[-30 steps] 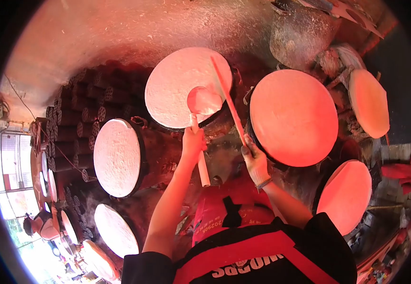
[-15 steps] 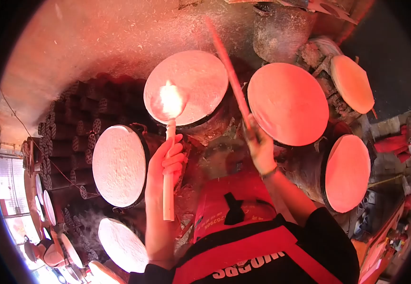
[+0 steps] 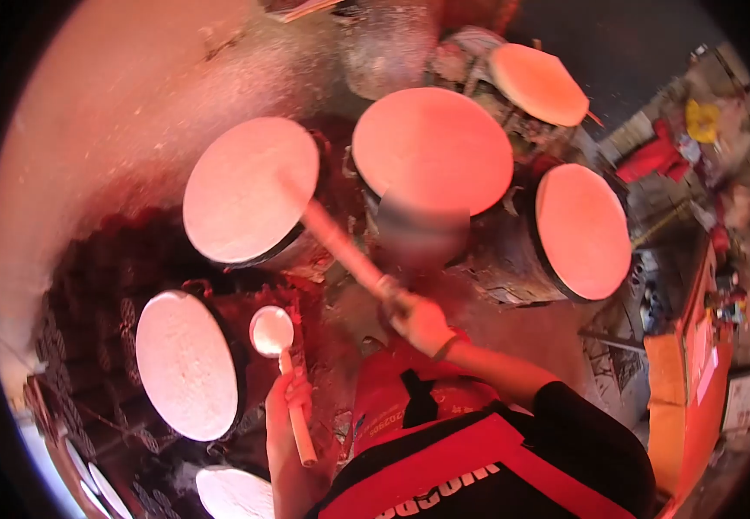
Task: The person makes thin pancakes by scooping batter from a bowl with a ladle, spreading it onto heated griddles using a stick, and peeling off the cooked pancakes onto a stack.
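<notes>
My left hand (image 3: 288,398) is closed around the wooden handle of a ladle (image 3: 272,330). The ladle's round bowl points up, and its inside looks pale and smooth. My right hand (image 3: 418,322) grips a long wooden stick (image 3: 344,249), blurred along its length. The stick's far end overlaps the upper left round pale disc (image 3: 245,186); whether it touches is unclear. Left of the ladle, another pale disc (image 3: 186,368) covers the end of a dark drum. Ahead of my right hand stands a third disc (image 3: 434,147).
More round discs sit at the right (image 3: 584,229) and top (image 3: 539,82). Perforated dark cylinders (image 3: 55,346) are stacked at the left along a wall (image 3: 89,130). An orange box-like surface (image 3: 670,389) and red cloth (image 3: 656,154) lie at the right.
The bright glow at the ladle's bowl is gone, and the ladle is lower. The stick has swung left over the upper left disc. My view has turned to the right.
</notes>
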Demonstrator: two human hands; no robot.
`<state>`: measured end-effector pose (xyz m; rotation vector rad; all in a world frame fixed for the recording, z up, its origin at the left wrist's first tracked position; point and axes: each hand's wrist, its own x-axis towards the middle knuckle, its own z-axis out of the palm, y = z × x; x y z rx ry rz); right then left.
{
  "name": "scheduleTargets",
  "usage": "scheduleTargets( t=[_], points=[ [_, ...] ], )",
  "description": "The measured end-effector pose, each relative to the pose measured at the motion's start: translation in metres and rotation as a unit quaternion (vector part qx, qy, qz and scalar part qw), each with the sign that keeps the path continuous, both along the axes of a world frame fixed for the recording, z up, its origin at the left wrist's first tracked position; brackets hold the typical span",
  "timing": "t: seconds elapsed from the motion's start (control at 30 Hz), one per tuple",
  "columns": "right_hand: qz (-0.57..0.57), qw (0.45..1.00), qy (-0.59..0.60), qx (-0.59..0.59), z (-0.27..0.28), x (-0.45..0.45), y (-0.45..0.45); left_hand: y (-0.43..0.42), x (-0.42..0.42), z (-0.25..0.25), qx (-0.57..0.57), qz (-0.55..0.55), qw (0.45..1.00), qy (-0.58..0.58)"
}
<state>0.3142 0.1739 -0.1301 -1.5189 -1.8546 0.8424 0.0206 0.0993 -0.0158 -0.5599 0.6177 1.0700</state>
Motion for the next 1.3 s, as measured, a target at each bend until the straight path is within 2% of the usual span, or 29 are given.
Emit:
scheduleTargets(
  t=[0.07,0.13,0.2,0.27,0.3,0.4,0.5,0.53,0.57,0.6,0.67,0.73,0.87,0.93,0.97,1.03,1.07,1.1,1.17,1.2,1.23,1.27,1.3],
  points=[
    [0.086,0.991,-0.100,-0.012,0.027,-0.010,-0.024,-0.007,0.008,-0.003,-0.032,0.036,0.998,-0.037],
    [0.121,0.991,-0.048,0.011,0.030,-0.014,-0.035,-0.009,0.014,-0.001,-0.036,0.033,0.997,-0.064],
    [0.134,0.986,-0.099,0.018,0.041,-0.003,-0.024,-0.006,0.029,0.003,-0.045,0.031,0.994,-0.094],
    [0.079,0.994,-0.054,0.052,0.061,0.012,0.013,0.002,0.048,0.012,-0.025,0.054,0.997,-0.057],
    [0.062,0.991,-0.080,0.091,0.064,0.021,0.035,0.008,0.056,0.015,-0.013,0.062,0.994,-0.092],
    [0.034,0.977,-0.136,0.158,0.060,0.064,0.102,0.024,0.081,0.026,-0.006,0.079,0.992,-0.093],
    [-0.068,0.958,-0.232,0.153,0.070,0.120,0.140,0.041,0.115,0.047,0.022,0.070,0.997,-0.034],
    [-0.070,0.959,-0.247,0.118,0.062,0.147,0.152,0.044,0.125,0.048,0.050,0.069,0.996,0.006],
    [-0.110,0.965,-0.216,0.097,0.050,0.176,0.163,0.051,0.129,0.044,0.057,0.062,0.993,-0.079],
    [-0.148,0.969,-0.183,0.076,0.042,0.202,0.170,0.058,0.138,0.044,0.057,0.061,0.993,-0.079],
    [-0.234,0.964,-0.123,0.034,0.087,0.241,0.166,0.067,0.150,0.048,0.017,0.085,0.993,-0.075],
    [-0.326,0.910,-0.247,-0.065,0.102,0.271,0.162,0.080,0.165,0.058,0.007,0.075,0.994,-0.075],
    [-0.353,0.914,-0.192,-0.063,0.079,0.313,0.150,0.111,0.180,0.059,0.020,0.018,0.995,-0.097],
    [-0.421,0.874,-0.225,-0.094,0.080,0.319,0.145,0.131,0.187,0.064,0.011,-0.003,0.997,-0.074],
    [-0.423,0.872,-0.225,-0.098,0.075,0.327,0.141,0.140,0.189,0.066,0.001,-0.023,0.998,-0.052],
    [-0.465,0.879,-0.103,-0.024,0.079,0.339,0.137,0.159,0.191,0.068,0.001,-0.055,0.996,-0.066],
    [-0.468,0.877,-0.101,-0.032,0.098,0.346,0.131,0.168,0.191,0.068,0.007,-0.082,0.993,-0.083],
    [-0.473,0.875,-0.100,-0.038,0.142,0.347,0.127,0.175,0.192,0.068,0.006,-0.090,0.993,-0.075],
    [-0.483,0.871,-0.096,0.002,0.186,0.372,0.124,0.188,0.190,0.067,0.015,-0.114,0.991,-0.068],
    [-0.493,0.869,-0.040,0.022,0.206,0.383,0.128,0.193,0.192,0.066,0.023,-0.132,0.989,-0.056],
    [-0.439,0.898,-0.022,0.026,0.212,0.416,0.134,0.197,0.192,0.064,0.020,-0.142,0.988,-0.065],
    [-0.461,0.886,0.024,-0.036,0.253,0.408,0.146,0.200,0.192,0.061,0.044,-0.150,0.986,-0.056],
    [-0.385,0.913,0.136,-0.007,0.262,0.425,0.158,0.202,0.192,0.060,0.069,-0.156,0.984,-0.046]
  ],
)
